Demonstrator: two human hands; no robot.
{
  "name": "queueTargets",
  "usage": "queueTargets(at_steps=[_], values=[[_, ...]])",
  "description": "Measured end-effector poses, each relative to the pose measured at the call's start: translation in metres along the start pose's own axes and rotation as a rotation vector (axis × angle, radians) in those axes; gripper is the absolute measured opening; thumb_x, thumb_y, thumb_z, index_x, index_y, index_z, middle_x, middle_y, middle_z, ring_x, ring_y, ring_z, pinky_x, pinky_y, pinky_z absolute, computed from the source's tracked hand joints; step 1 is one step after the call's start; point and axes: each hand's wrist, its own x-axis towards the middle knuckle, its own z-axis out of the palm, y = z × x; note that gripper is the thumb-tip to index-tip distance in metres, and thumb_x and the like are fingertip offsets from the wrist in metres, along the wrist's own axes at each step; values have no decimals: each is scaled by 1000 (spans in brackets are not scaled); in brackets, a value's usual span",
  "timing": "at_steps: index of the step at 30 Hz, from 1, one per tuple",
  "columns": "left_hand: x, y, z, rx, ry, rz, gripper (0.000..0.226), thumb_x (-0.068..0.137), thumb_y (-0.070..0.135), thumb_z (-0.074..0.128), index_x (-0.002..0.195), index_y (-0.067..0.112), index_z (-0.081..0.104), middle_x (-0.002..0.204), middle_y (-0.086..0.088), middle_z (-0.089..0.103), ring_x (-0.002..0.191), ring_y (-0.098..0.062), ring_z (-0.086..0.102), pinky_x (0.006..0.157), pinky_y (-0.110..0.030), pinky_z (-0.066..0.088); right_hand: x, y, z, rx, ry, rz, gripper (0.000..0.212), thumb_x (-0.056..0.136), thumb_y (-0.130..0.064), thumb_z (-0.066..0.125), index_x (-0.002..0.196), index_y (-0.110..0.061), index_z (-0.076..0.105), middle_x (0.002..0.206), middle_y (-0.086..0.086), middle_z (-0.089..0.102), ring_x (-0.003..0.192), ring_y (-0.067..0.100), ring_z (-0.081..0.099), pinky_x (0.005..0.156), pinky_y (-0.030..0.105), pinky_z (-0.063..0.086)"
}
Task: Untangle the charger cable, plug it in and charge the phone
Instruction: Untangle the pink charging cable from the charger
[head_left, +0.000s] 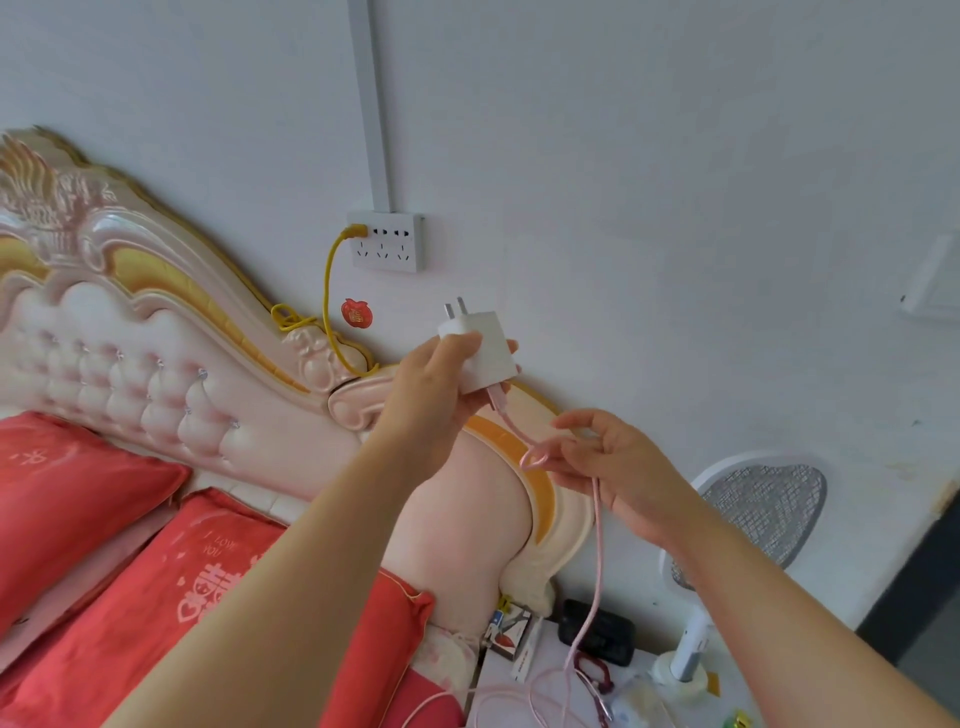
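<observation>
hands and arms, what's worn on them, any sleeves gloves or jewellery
The left hand and the right hand are bare, no gloves. Both forearms are uncovered to the frame edge, with no sleeve in view. No watch, bracelet or ring shows.

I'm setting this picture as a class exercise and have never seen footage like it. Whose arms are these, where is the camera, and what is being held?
No machine here: a person wears a wide-angle camera on the head, so you look forward and down along their own arms. The left hand holds a white charger plug, prongs pointing up towards the wall socket strip, where a yellow cable fills the leftmost outlet. The right hand holds the pink cable, which runs from the plug, makes a small loop and hangs down to the bedside table. On that table lie small boxes and a dark object; I cannot tell whether it is the phone. Red pillows lie on the bed at left.
</observation>
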Motion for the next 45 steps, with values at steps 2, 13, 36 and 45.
queueTargets(at_steps=[2,13,36,45], values=[[3,5,-2,-45,-44,-13,19,93,13,38,101,7,55,89,-13,71,69,-20,67,59,-27,54,1,2,-3,135,-18,14,14,79,-15,56,91,-9,54,88,12,73,80,18,71,61,18,53],[5,-9,27,-165,-294,-127,30,88,24,44,107,3,51,95,-15,72,76,-25,68,56,-25,52,14,4,37,240,-95,125,3,68,-21,70,68,-20,67,60,1,67,52,12,63,50,21,51],[21,1,-28,64,76,169,12,94,11,46,97,13,57,92,-6,61,76,-15,63,74,-30,56,-7,15,22,198,84,139,20,86,-16,54,71,-12,67,60,-1,62,59,14,59,71,34,50],[10,-11,-21,-79,-138,-5,24,85,23,52,105,11,59,83,-5,70,79,-20,67,72,-32,55,0,33,15,-531,314,67,27,93,-7,44,75,-21,60,71,-3,64,63,6,59,60,14,43]])
